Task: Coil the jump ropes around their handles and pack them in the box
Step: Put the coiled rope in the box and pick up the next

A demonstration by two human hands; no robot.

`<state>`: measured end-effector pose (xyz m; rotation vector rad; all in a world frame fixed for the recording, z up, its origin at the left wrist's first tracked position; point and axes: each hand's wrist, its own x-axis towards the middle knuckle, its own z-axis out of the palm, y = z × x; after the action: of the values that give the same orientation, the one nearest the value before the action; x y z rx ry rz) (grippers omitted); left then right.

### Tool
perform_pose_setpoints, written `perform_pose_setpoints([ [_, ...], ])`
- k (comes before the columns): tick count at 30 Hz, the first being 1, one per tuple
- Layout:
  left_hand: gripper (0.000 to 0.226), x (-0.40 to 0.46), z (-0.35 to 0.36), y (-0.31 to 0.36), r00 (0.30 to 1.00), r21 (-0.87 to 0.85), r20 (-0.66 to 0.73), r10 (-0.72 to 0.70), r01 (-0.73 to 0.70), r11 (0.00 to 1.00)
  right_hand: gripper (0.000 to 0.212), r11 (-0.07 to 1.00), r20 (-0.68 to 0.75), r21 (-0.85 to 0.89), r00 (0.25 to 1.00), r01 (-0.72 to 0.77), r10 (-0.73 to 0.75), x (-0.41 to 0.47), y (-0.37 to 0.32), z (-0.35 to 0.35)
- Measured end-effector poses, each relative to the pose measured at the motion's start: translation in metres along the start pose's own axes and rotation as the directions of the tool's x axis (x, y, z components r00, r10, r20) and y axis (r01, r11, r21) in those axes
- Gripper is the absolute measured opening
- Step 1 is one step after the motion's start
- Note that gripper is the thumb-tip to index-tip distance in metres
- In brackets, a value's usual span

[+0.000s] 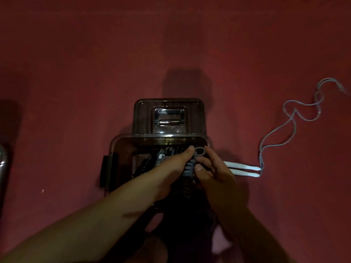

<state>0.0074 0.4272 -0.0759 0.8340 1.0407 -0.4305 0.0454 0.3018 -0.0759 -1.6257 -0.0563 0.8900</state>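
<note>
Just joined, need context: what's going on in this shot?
A person is packing jump ropes into a dark see-through box on a red floor. Both hands hold a grey coiled rope bundle over the open box: the left hand from the left, the right hand from the right. Other dark coiled ropes already lie inside. The lid rests just behind the box. One more rope, pale with white handles, lies uncoiled on the floor to the right.

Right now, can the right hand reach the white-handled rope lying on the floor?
Probably yes. The white handles lie just right of the right hand with bare floor between, but that hand and the left hand hold the grey coiled rope, so it must let go first.
</note>
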Motion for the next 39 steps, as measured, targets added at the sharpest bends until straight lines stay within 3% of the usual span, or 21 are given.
perform_pose_setpoints([
  [7, 0.037, -0.012, -0.049, -0.013, 0.999, -0.16, -0.04, 0.029, -0.035, 0.987, 0.047, 0.988, 0.105, 0.138, 0.993, -0.067, 0.052, 0.007, 0.022, 0.033],
  [10, 0.032, -0.016, -0.07, -0.016, 0.958, -0.04, -0.238, 0.158, -0.172, 0.984, 0.043, 0.995, 0.128, 0.08, 0.99, -0.067, 0.057, -0.002, 0.027, 0.044],
  [15, 0.036, -0.022, -0.082, -0.025, 0.8, 0.173, -0.459, 0.387, -0.346, 0.922, 0.035, 0.997, 0.059, 0.004, 0.996, -0.074, 0.073, -0.007, 0.03, 0.045],
  [18, 0.028, -0.026, -0.075, -0.03, 0.719, 0.32, -0.415, 0.557, -0.458, 0.829, 0.03, 0.993, 0.017, 0.047, 0.994, -0.11, 0.109, -0.007, 0.026, 0.04],
  [22, 0.034, -0.025, -0.065, -0.038, 0.466, 0.573, -0.368, 0.805, -0.568, 0.59, 0.027, 0.991, -0.01, 0.058, 0.993, -0.118, 0.119, -0.013, 0.014, 0.031],
  [23, 0.032, -0.025, -0.06, -0.039, 0.443, 0.598, -0.337, 0.831, -0.581, 0.552, 0.026, 0.991, -0.021, 0.073, 0.993, -0.117, 0.118, -0.014, 0.01, 0.028],
  [30, 0.017, -0.012, 0.005, -0.026, 0.697, 0.314, -0.134, 0.705, -0.645, 0.697, 0.027, 0.982, -0.161, 0.186, 0.985, -0.036, 0.067, -0.006, -0.009, -0.021],
  [32, 0.009, 0.0, 0.03, -0.024, 0.718, 0.357, -0.062, 0.693, -0.633, 0.687, 0.026, 0.981, -0.193, 0.189, 0.978, -0.043, 0.081, -0.003, -0.004, -0.04],
  [36, 0.019, 0.016, 0.083, -0.023, 0.756, 0.46, 0.121, 0.643, -0.617, 0.638, 0.023, 0.951, -0.294, 0.3, 0.941, -0.077, 0.169, -0.001, 0.017, -0.083],
  [39, 0.047, 0.038, 0.11, -0.024, 0.799, 0.601, 0.196, 0.568, -0.555, 0.575, 0.019, 0.948, -0.41, 0.294, 0.88, -0.121, 0.239, 0.002, 0.037, -0.12],
])
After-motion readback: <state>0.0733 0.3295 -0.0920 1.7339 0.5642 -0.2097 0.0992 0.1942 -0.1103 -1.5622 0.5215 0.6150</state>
